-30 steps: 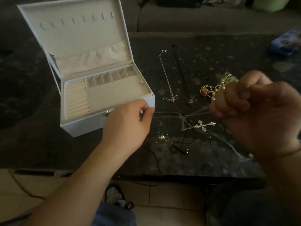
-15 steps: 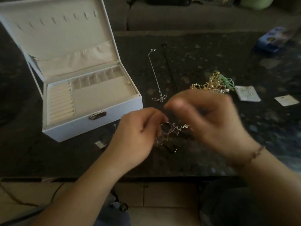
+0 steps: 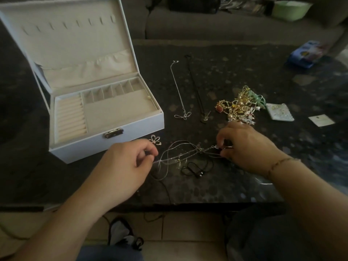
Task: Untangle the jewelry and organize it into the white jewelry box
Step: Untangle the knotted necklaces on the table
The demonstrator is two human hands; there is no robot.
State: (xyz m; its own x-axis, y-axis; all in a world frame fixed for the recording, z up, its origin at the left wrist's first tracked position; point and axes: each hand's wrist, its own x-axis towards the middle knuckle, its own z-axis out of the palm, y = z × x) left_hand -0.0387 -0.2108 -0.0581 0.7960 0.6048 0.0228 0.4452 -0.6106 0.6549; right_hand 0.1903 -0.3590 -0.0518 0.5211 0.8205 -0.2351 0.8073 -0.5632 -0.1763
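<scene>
Chains in the silver necklace tangle (image 3: 180,153) look light, limp and easily kinked, stretched low over the dark table (image 3: 244,72) in front of the open white jewelry box (image 3: 113,140). Left hand (image 3: 122,166) pinches one end; right hand (image 3: 244,147) pinches the other near the cross pendant (image 3: 199,147). Holding near the knot and teasing loops gently seems wiser than pulling.

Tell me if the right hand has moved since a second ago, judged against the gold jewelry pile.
Yes. The right hand has come down from in front of the gold jewelry pile to the table just below it, pinching the tangled silver chain.
</scene>
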